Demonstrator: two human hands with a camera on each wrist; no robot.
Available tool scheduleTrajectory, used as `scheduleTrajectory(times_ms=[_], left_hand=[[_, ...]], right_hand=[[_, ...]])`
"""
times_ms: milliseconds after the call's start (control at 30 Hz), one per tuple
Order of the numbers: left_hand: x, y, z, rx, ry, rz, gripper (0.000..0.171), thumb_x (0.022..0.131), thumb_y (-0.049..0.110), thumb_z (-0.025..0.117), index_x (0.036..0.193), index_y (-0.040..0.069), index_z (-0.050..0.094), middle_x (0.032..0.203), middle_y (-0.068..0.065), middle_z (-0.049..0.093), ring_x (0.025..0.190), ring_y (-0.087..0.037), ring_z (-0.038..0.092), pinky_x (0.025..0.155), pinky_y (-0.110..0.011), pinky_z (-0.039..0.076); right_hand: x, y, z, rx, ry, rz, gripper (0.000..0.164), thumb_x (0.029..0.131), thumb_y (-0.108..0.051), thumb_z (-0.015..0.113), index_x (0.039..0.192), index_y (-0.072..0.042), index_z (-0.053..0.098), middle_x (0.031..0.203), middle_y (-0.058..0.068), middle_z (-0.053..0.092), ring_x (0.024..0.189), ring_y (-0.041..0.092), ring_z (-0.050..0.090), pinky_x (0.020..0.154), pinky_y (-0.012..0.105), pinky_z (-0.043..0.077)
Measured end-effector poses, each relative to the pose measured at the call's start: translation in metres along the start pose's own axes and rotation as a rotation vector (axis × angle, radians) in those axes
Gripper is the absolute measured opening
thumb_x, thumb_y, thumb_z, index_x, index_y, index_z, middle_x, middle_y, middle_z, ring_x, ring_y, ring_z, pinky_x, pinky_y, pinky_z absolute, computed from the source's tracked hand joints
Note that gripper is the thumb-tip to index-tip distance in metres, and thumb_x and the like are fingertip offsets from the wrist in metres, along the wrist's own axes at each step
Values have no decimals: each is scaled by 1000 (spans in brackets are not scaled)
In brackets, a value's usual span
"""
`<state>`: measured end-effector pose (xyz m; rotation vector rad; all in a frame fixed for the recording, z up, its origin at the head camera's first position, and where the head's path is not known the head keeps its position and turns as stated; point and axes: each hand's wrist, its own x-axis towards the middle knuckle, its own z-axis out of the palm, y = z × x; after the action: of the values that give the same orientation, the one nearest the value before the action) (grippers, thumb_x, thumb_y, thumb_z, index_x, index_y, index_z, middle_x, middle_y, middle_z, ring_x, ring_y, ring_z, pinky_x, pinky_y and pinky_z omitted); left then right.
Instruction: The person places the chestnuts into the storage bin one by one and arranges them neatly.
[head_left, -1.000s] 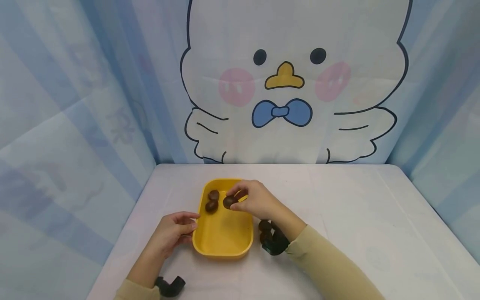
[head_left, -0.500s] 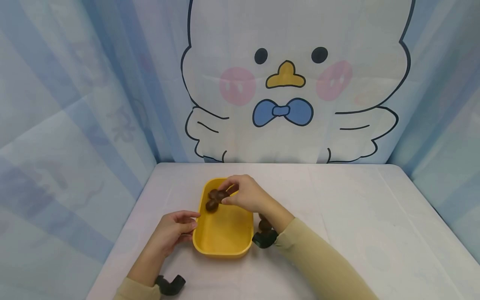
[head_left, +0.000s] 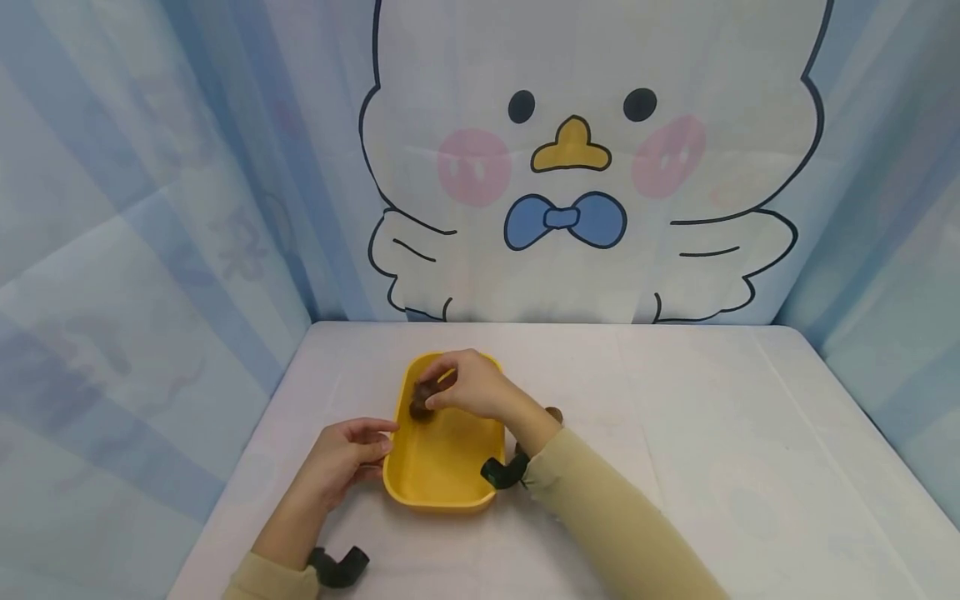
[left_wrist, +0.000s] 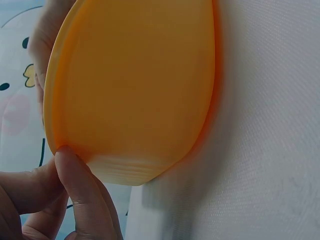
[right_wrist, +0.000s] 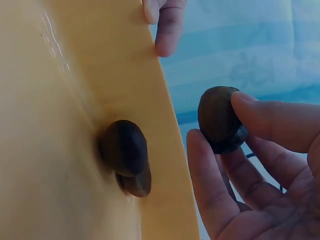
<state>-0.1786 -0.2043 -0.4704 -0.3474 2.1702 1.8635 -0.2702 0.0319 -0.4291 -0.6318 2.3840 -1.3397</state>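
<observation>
In the head view, a yellow tray (head_left: pixel 442 471) stands on the white table. My left hand (head_left: pixel 347 457) holds its left rim, thumb at the outer wall (left_wrist: pixel 130 100) in the left wrist view. Over the tray's far left part, my right hand (head_left: pixel 480 387) pinches a brown chestnut (right_wrist: pixel 216 117) between thumb and fingers. Two other chestnuts lie in the tray against its side wall: a nearer one (right_wrist: pixel 125 148) and a partly hidden one (right_wrist: pixel 141 184). From the head, the right fingers mostly cover this group.
Right of the tray, a chestnut (head_left: pixel 554 414) shows from behind the right wrist; the forearm hides what lies beside it. Dark wrist straps (head_left: pixel 339 568) sit on both wrists. A patterned curtain (head_left: pixel 562 275) closes off the table's far edge.
My right hand has carried its chestnut leftward, down to the two in the tray. One chestnut on the table has come into sight behind the wrist. My left hand stays at the rim.
</observation>
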Motion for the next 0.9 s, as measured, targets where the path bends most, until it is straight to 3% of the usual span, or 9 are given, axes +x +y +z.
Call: scheduleTrajectory(times_ms=[200,500,900], left_hand=[[1,2,0,11,11,-12,35,97,2,75,132,-1,72,98,-8,72,73,-18,69,68,-26,65],[0,2,-2,5,12,-20,35,97,2,75,132,0,72,96,-7,72,71,-18,69,67,-26,65],[0,2,0,11,13,-30,33,97,1,74,131,1,73,96,-8,71,72,-19,69,68,-26,65]], right_hand=[[4,2,5,2,-43,21,25,89,-16,87,112,-23,81,112,-7,77,106,16,69,100,37,61],[10,7,16,43,-94,-20,25,87,-5,87,110,-13,81,108,-1,78,98,15,69,88,28,62],[12,14,29,30,-142,28,21,87,-6,88,104,-17,81,100,-1,76,92,17,69,83,28,63]])
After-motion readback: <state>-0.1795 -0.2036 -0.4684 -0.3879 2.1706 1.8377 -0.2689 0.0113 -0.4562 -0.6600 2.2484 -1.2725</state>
